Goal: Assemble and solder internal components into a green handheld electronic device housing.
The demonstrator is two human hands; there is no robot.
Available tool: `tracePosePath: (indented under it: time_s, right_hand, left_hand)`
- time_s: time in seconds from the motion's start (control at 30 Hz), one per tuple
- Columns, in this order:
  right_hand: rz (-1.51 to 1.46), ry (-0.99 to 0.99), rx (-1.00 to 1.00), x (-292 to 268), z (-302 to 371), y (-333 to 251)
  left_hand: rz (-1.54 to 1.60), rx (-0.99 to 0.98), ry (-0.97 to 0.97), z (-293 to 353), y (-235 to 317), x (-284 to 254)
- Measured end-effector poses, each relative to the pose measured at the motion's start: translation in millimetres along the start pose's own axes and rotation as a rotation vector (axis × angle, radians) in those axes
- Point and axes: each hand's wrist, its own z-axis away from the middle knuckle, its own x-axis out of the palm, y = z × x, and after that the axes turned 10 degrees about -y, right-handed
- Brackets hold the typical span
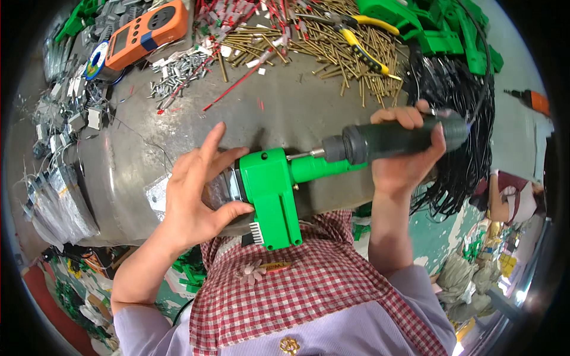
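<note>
Head view looking down: a bright green plastic housing [270, 193], shaped like a pistol grip with a short barrel, sits at the near edge of a worn grey metal worktop [285, 104], just above the person's checked apron [309, 291]. The left hand [199, 193] cups its left side, thumb pressed under it and fingers spread upward, only loosely open. The right hand [407, 157] has its grip closed tight around a dark electric screwdriver [395, 139], held level, its bit touching the housing's top right corner. Farther back on the worktop lie heaps of brass pins [332, 44], yellow-handled pliers [365, 38], small silver screws [178, 74], an orange meter [148, 29], more green parts [439, 26], and black cables [457, 113] at right.
</note>
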Motion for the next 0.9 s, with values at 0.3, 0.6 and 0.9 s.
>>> tracePosePath:
  time_s: [0.3, 0.6, 0.9]
  right_hand:
    - [0.272, 0.099, -0.091, 14.2, -2.8, 7.5]
    - [0.279, 0.064, -0.034, 16.5, -6.0, 4.6]
    - [0.247, 0.098, 0.035, 29.5, 11.1, -22.4]
  left_hand:
    - [0.023, 0.086, -0.006, 3.2, -7.3, -0.4]
    - [0.058, 0.043, -0.017, 4.4, -7.0, 0.7]
    - [-0.114, 0.047, -0.044, 3.2, -2.9, -4.1]
